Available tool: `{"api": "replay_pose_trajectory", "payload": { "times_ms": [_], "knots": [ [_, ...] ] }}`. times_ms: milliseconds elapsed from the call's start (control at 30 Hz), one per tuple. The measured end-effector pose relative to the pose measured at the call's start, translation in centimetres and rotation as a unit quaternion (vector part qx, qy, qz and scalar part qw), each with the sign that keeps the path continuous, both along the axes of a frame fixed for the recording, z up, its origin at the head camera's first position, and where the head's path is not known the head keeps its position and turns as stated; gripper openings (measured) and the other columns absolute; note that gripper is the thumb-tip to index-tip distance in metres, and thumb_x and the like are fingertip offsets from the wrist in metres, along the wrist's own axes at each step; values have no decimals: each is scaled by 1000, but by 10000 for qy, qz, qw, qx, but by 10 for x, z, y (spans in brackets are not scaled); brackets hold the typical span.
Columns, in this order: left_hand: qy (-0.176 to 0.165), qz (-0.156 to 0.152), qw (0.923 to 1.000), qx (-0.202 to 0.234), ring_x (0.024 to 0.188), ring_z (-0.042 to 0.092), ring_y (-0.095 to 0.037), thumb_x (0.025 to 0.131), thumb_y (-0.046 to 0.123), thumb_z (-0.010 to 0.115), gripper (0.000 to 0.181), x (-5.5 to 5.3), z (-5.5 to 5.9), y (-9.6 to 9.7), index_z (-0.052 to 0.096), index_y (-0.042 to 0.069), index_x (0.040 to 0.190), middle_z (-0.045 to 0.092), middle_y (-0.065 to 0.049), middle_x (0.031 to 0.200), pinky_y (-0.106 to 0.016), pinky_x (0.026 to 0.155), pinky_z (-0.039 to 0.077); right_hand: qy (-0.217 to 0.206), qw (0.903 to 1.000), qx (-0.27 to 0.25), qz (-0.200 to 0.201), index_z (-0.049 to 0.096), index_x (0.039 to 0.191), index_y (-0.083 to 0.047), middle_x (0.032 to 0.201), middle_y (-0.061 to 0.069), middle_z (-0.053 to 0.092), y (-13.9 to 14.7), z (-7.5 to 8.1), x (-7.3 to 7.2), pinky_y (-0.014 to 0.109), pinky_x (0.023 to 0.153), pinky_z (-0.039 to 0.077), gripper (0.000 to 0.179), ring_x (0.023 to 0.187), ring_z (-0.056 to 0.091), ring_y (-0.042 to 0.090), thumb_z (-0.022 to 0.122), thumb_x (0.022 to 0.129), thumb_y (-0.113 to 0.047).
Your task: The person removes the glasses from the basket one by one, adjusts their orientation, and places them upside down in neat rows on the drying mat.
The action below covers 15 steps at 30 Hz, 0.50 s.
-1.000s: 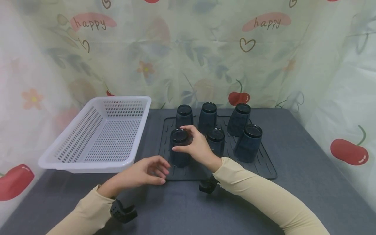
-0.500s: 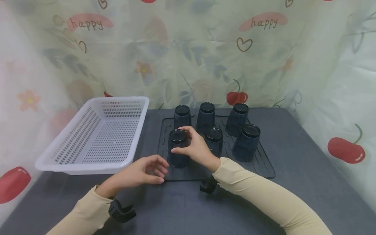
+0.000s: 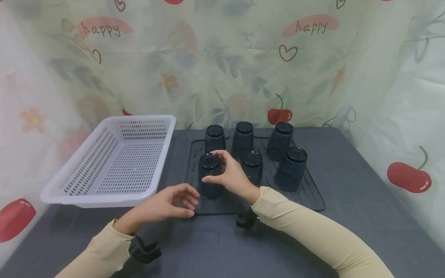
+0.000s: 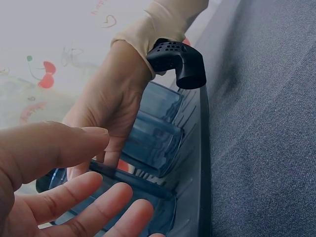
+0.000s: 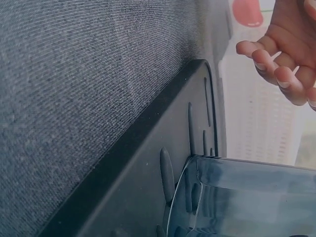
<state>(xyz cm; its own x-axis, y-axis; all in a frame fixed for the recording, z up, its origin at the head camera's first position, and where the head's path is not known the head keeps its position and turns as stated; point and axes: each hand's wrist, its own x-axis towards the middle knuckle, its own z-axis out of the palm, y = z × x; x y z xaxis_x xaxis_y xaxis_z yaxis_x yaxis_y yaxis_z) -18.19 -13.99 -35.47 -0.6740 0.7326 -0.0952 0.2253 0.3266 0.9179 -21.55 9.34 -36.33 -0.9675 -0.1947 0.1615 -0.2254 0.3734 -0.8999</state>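
My right hand point(image 3: 233, 174) grips the front-left glass point(image 3: 209, 190), a dark blue tumbler standing upside down on the black drying mat point(image 3: 222, 207). Thumb in front, fingers behind, it holds the glass near its upturned base. My left hand point(image 3: 170, 204) is just left of that glass, fingers relaxed and apart from it, holding nothing. In the left wrist view, the left fingers point(image 4: 106, 202) show in front of the gripped glass point(image 4: 160, 205). The right wrist view shows the side of a glass point(image 5: 256, 197) standing on the mat, with the left hand point(image 5: 291, 54) beyond.
Several more upturned glasses share the mat: one point(image 3: 252, 170) right beside my right hand, another point(image 3: 291, 172) at the front right, others behind. A white perforated basket point(image 3: 158, 162) sits left on the dark grey tablecloth point(image 3: 215, 247). A printed curtain point(image 3: 222, 69) surrounds the table.
The head view has shifted slightly, so the scene sits a little further left. My right hand stays at the same glass, and my left hand keeps its place.
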Motion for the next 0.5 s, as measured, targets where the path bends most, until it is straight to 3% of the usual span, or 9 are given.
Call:
{"api": "replay_pose_trajectory", "payload": {
  "times_ms": [267,500],
  "knots": [
    [-73,13,10000,18,105,62,-40,89,8,69,44,1,0,0,49,-8,124,58,-27,114,-27,80,55,-18,10000,-59,34,46,135,-19,124,5,61,1,-1,1,42,91,52,77,111,60,21,88,70,-20],
    [98,32,9999,29,103,63,-38,88,8,69,43,0,-1,1,50,-7,123,60,-26,113,-28,79,55,-73,9999,-132,15,47,134,-20,122,4,61,0,-1,-1,40,90,52,76,108,60,19,88,70,-18]
  ]
}}
